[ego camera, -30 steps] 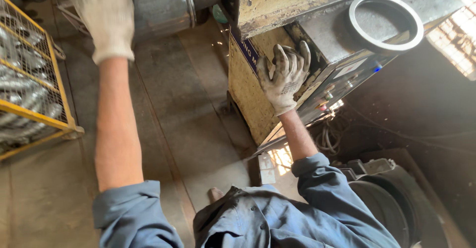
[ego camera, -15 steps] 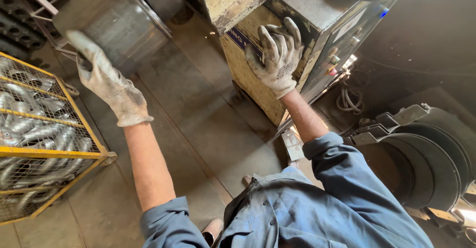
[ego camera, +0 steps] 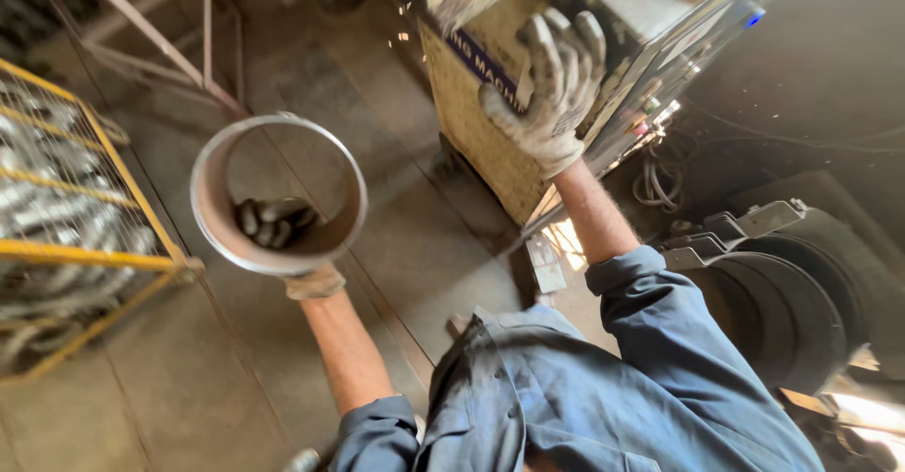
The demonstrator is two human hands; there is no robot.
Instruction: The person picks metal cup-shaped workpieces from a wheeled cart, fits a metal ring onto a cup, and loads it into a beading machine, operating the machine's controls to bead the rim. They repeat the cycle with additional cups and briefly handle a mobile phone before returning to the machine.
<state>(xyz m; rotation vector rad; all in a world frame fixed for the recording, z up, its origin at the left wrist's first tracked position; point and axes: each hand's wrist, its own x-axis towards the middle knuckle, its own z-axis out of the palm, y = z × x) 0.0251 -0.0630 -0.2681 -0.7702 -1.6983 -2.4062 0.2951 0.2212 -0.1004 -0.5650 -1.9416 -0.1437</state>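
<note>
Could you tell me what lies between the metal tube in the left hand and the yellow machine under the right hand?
In the head view, only bare concrete floor separates the metal tube from the yellow machine.

Dusty concrete floor, yellow wire cage at left, sunlight patch by a dark tyre

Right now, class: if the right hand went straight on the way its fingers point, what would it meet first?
The right hand already lies on the machine, fingers toward its top. Straight on, they would likely slide over its upper edge; depth there is unclear.
</note>
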